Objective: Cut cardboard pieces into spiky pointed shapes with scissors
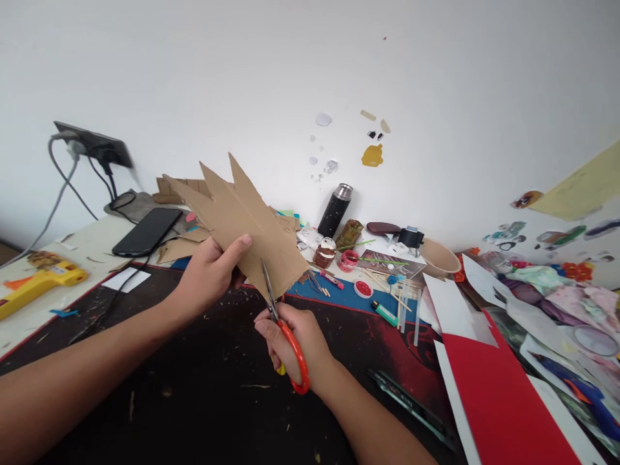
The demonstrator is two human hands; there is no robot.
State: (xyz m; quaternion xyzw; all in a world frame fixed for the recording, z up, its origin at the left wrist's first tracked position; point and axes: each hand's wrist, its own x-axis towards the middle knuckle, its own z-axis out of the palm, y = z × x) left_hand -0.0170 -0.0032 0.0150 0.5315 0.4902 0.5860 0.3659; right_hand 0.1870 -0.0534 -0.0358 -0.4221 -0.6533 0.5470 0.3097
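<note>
A brown cardboard piece [252,223] with several pointed spikes along its upper left side is raised above the dark desk mat. My left hand [216,265] grips its lower left edge, thumb on the front face and the other fingers mostly hidden behind. My right hand [295,339] is closed around the handles of scissors [295,349], which are red with a bit of yellow showing. The metal blades point up at the lower edge of the cardboard, one lying over its front face.
A phone [148,231] and a yellow glue gun [43,287] lie at the left. Behind the cardboard stand a black flask [336,210] and small paint jars [324,252]. Red sheets [498,394] and a cutter [409,407] are at the right.
</note>
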